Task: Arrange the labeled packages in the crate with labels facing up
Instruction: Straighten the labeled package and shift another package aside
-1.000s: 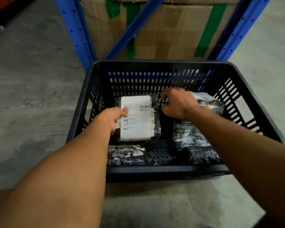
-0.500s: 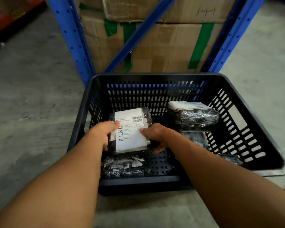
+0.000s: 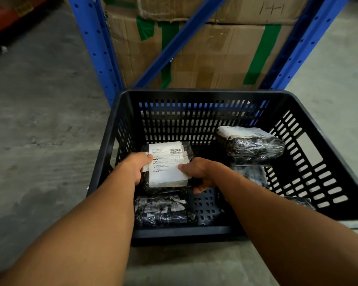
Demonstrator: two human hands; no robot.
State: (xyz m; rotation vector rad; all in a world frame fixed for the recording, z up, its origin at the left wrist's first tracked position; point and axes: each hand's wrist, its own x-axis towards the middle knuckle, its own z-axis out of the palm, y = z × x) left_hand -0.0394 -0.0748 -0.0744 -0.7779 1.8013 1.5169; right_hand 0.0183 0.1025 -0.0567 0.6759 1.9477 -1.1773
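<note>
A black slotted crate (image 3: 310,153) stands on the floor. Inside it, both hands hold a black wrapped package (image 3: 166,166) whose white label faces up. My left hand (image 3: 137,167) grips its left edge and my right hand (image 3: 197,174) grips its right edge. In front of it lies another black package (image 3: 163,209) with torn label scraps on top. At the back right, a wrapped package (image 3: 250,144) sits on top of a further package (image 3: 254,174), its label seen at the far edge. A dark package corner (image 3: 300,202) shows past my right forearm.
The crate sits on a grey concrete floor (image 3: 39,141) against a blue steel rack (image 3: 95,50). Large cardboard boxes (image 3: 213,54) with green tape fill the rack behind it. A bare patch of crate bottom (image 3: 205,205) lies between the packages.
My right hand came from the back of the crate to the right edge of the labeled package. Both hands now grip it, and it has shifted slightly toward me.
</note>
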